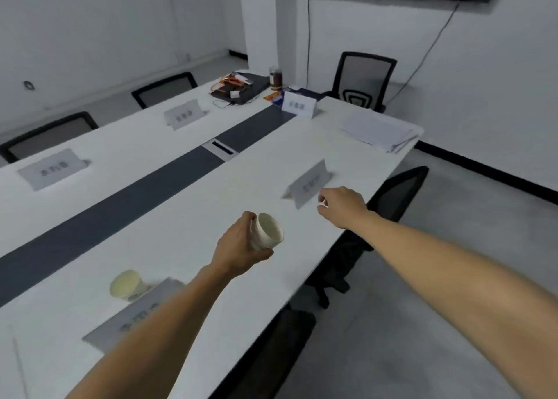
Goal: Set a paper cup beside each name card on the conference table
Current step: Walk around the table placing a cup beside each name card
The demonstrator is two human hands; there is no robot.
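My left hand grips a stack of white paper cups, tilted with the mouth facing right, above the white conference table. My right hand hovers just right of a name card, fingers curled; something small and white shows at the fingertips, unclear what. One paper cup stands on the table beside the nearest name card, which my left forearm partly hides. More name cards stand at the far left, far middle and far end.
A dark strip with a cable port runs down the table's middle. At the far end lie a laptop with clutter, a jar and a paper stack. Black chairs line both sides; the table edge runs beneath my right arm.
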